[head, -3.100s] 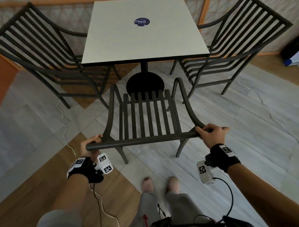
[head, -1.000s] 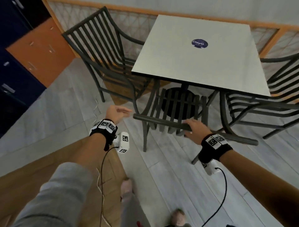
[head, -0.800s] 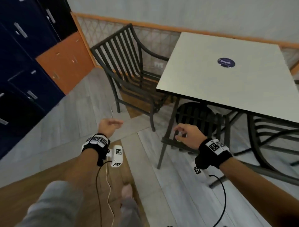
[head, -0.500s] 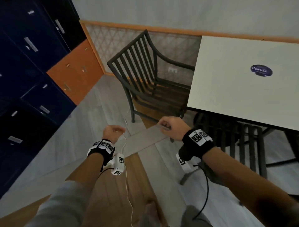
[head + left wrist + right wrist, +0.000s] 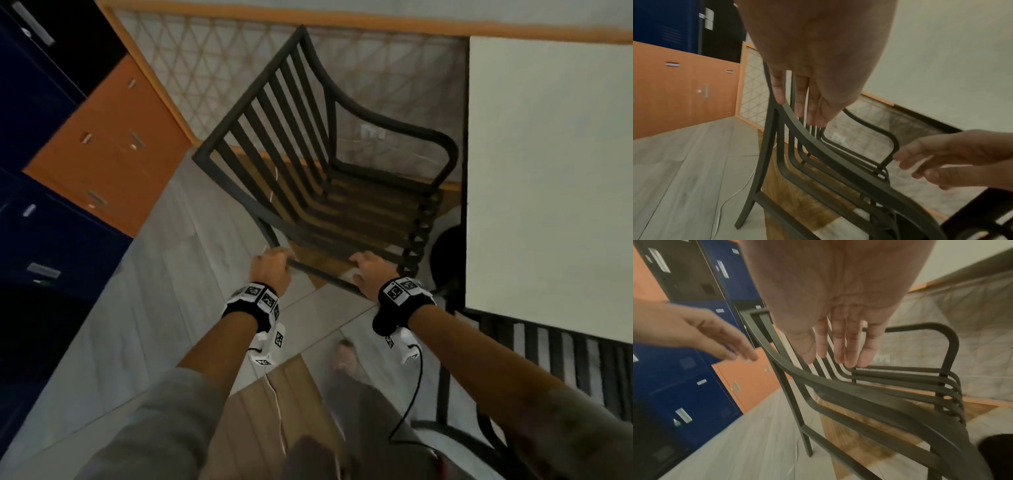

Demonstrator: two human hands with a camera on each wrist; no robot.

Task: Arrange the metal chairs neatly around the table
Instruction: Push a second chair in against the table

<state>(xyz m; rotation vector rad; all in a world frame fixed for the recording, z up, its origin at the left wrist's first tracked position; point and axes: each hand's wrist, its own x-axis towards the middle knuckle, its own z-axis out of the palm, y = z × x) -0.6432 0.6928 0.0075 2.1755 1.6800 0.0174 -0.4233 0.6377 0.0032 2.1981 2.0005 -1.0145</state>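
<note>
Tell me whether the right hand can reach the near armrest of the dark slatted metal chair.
Probably yes: the right hand is open just above the near armrest of the dark slatted metal chair, with nothing between them.

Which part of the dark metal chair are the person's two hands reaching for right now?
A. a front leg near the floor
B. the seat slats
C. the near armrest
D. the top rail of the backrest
C: the left hand and right hand sit at either end of the near armrest of the chair; the wrist views show straight fingers over that bar, no closed grip yet.
</note>
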